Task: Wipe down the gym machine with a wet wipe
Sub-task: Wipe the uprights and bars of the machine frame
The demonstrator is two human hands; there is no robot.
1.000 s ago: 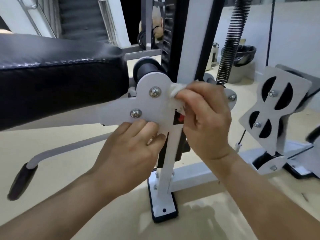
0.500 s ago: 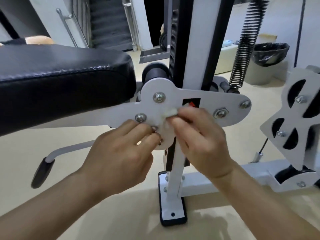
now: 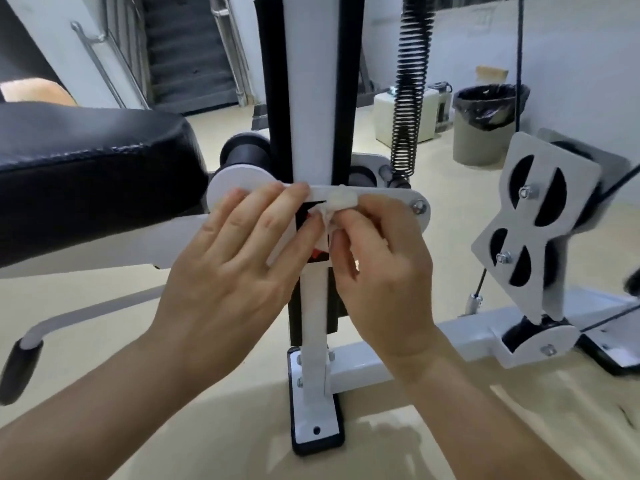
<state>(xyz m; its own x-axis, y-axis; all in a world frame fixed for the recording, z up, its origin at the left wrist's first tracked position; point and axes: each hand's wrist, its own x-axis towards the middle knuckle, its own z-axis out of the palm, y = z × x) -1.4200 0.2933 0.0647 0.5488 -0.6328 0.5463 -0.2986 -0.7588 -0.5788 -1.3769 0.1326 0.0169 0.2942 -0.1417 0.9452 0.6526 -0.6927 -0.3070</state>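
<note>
The pale beige floor (image 3: pixel 440 174) bears the gym machine (image 3: pixel 308 81) on its white base bar (image 3: pixel 367 368) and black-edged foot plate (image 3: pixel 315 424), with a lined grey bin (image 3: pixel 481 140) and white container (image 3: pixel 386 112) standing farther back.

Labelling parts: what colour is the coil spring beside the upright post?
Black. The coil spring shows clearly in the head view, the only one.

A bunched wet wipe (image 3: pixel 341 202) is pinched by the right hand (image 3: pixel 384 268) against the machine's white plate (image 3: pixel 391 199), on which the left hand (image 3: pixel 228 271) is laid with straight fingers.
</note>
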